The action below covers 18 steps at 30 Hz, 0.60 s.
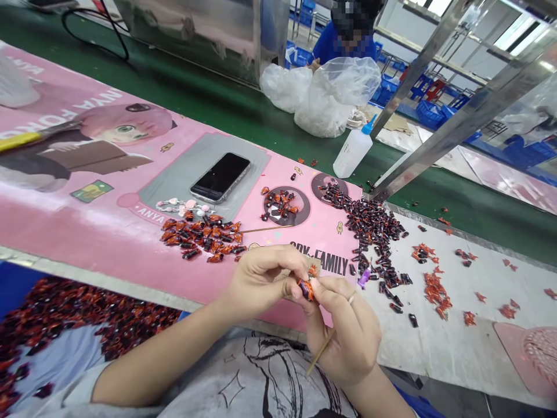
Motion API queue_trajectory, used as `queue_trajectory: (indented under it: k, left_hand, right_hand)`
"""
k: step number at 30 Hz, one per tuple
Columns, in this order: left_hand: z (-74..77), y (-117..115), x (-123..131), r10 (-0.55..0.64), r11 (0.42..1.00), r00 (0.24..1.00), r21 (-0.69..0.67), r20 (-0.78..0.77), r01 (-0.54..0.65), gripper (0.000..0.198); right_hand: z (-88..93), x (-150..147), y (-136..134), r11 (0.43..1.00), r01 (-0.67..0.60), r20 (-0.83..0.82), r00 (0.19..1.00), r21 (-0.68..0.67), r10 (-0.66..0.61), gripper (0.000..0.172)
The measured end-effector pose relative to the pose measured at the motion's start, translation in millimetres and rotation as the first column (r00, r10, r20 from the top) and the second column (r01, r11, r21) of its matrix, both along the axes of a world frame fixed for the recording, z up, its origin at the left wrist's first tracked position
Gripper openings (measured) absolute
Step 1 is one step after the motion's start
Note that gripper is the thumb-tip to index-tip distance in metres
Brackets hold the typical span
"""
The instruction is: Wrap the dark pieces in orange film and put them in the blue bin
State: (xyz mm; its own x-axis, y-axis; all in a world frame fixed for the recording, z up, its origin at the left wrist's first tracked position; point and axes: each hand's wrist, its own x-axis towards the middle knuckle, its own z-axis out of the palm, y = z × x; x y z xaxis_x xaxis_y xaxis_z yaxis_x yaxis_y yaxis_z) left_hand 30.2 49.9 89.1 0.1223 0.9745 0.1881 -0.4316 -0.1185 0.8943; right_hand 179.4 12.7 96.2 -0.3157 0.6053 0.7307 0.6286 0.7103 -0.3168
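My left hand (pixel 261 280) and my right hand (pixel 348 331) meet above the edge of a pink printed mat (pixel 100 244). Between their fingertips is a small orange-and-dark piece (pixel 306 289). My right hand also holds a thin wooden stick (pixel 321 350), and a ring (pixel 351 298) sits on one finger. Just beyond my hands lie a pile of orange-and-dark pieces (pixel 200 237) and a scatter of dark capsule-shaped pieces (pixel 374 235). Orange scraps (pixel 436 294) lie on a white sheet (pixel 474 342) to the right.
A large heap of similar pieces (pixel 65 319) lies at lower left. A phone (pixel 220 177), a white squeeze bottle (pixel 353 150) with a blue nozzle, and plastic bags (pixel 324 96) stand beyond. A blue-sleeved co-worker (pixel 346 46) sits past steel frame bars (pixel 461 98).
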Motion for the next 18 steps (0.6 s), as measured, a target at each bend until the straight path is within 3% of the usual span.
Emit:
queue_trajectory:
  k: [4, 9, 13, 16, 18]
  left_hand:
    - [0.9, -2, 4, 0.068, 0.996, 0.997, 0.059, -0.030, -0.066, 0.033]
    - [2.6, -2, 7, 0.113, 0.994, 0.993, 0.002, -0.023, -0.113, 0.034]
    - [1.0, 5, 1, 0.109, 0.989, 0.994, 0.101, -0.026, -0.105, 0.021]
    - [-0.5, 11, -6, 0.149, 0.970, 0.988, 0.203, -0.049, -0.136, 0.012]
    - [-3.6, 14, -9, 0.172, 0.956, 0.983, 0.253, -0.068, -0.150, 0.008]
  right_hand:
    - [0.8, 3, 5, 0.999, -0.038, 0.004, 0.999, 0.011, 0.038, 0.015]
    - [-0.1, 7, 10, 0.994, -0.081, -0.137, 0.988, -0.068, 0.071, 0.012]
    - [-4.0, 7, 19, 0.985, -0.027, -0.269, 0.963, -0.170, -0.020, 0.028]
    - [-7.8, 1, 25, 0.916, -0.132, -0.394, 0.919, -0.378, -0.030, 0.040]
    - [-13.0, -5, 24, 0.815, -0.279, -0.531, 0.846, -0.508, -0.041, 0.048]
